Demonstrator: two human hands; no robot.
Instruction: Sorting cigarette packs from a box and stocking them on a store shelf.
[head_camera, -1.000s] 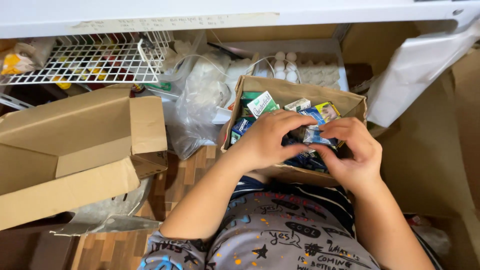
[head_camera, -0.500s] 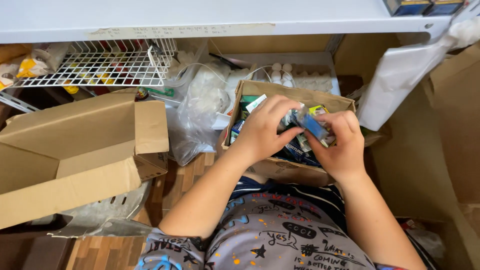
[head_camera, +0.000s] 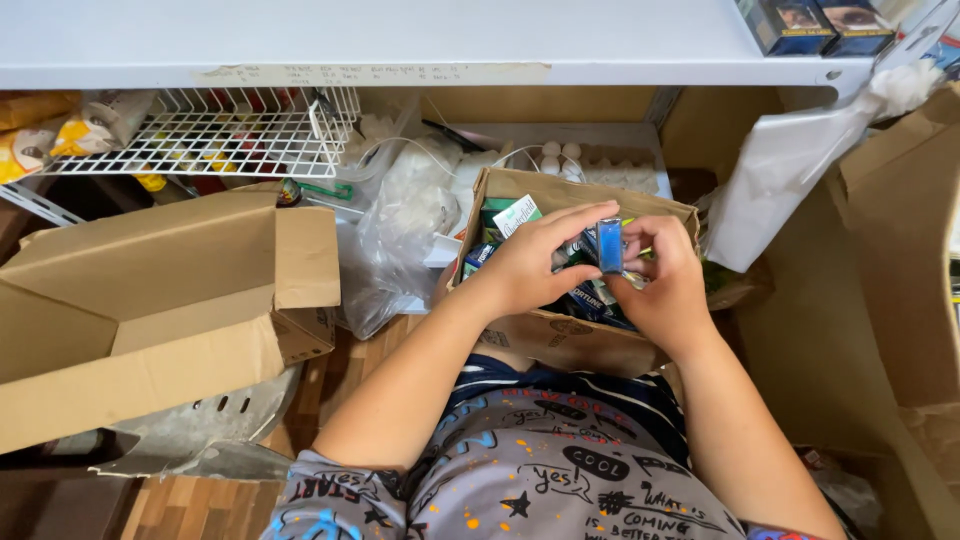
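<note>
- Since a moment ago, both hands have lifted one small blue packet (head_camera: 610, 246) upright.
- Left hand (head_camera: 530, 265) and right hand (head_camera: 668, 285) pinch that packet between closed fingertips.
- It sits just above one open brown box (head_camera: 560, 340) of assorted packets.
- One bigger cardboard box (head_camera: 150, 300) lies well apart, under one white wire rack (head_camera: 210, 135).

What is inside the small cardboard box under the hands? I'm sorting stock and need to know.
The small cardboard box holds many small packs, green, white and blue. Both hands, left hand and right hand, hold a blue pack above it, covering the middle; the bottom is hidden.
</note>
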